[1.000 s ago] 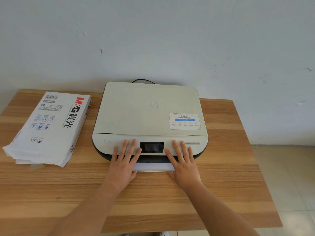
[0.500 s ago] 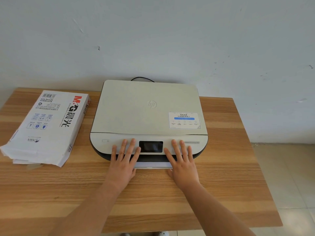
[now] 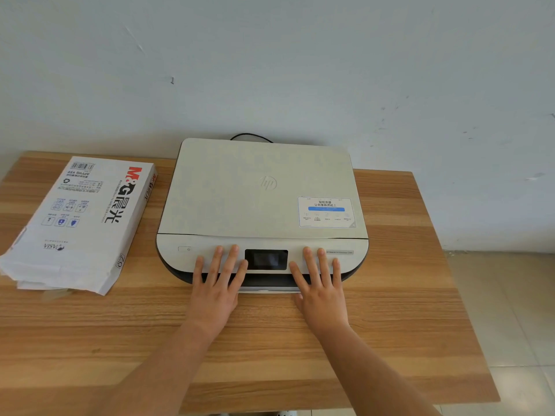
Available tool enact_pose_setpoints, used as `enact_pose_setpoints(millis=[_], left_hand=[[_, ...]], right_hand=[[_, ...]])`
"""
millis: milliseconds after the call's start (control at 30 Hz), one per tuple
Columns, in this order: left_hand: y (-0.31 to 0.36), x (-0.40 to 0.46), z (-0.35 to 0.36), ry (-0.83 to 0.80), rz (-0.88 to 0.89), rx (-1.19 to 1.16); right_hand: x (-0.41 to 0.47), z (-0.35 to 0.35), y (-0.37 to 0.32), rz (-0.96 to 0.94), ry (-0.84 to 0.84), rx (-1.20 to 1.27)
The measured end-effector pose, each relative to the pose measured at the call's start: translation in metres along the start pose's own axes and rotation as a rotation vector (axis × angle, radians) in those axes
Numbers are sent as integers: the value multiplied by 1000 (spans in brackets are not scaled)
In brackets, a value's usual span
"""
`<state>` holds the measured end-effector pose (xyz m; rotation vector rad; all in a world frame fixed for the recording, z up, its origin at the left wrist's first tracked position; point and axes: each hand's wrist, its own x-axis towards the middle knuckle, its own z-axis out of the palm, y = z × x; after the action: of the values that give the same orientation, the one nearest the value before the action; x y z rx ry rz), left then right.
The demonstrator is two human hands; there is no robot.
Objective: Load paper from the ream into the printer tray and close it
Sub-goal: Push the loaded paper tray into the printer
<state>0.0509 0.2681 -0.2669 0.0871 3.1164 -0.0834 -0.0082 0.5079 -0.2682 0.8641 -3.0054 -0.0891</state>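
Observation:
A white flatbed printer point(image 3: 258, 190) sits at the back middle of the wooden table point(image 3: 405, 310), lid down. Its paper tray point(image 3: 267, 289) shows only as a thin pale strip at the front bottom, almost flush with the body. My left hand point(image 3: 217, 289) and my right hand point(image 3: 321, 291) lie flat with fingers spread, fingertips on the front panel either side of the dark screen point(image 3: 266, 259), palms against the tray's front edge. Neither hand holds anything. The opened white paper ream point(image 3: 78, 223) lies to the left of the printer, its torn end toward me.
A black cable point(image 3: 250, 136) loops behind the printer against the pale wall. The table's right edge drops to a tiled floor point(image 3: 510, 310). Bare wood stretches in front of the printer and to its right.
The white tray strip sticking out between my hands has shrunk as the tray slid into the printer. Both hands moved slightly forward with it. The ream has not moved.

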Motion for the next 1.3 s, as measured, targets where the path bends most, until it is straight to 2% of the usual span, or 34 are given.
enact_pose_setpoints(millis=[733, 967, 1300], left_hand=[[-4, 2, 12, -7, -17, 55], [-6, 3, 17, 112, 33, 35], [-7, 4, 23, 144, 48, 38]], right_hand=[[3, 16, 0, 12, 154, 9], [5, 23, 1, -2, 190, -22], [7, 28, 2, -15, 251, -24]])
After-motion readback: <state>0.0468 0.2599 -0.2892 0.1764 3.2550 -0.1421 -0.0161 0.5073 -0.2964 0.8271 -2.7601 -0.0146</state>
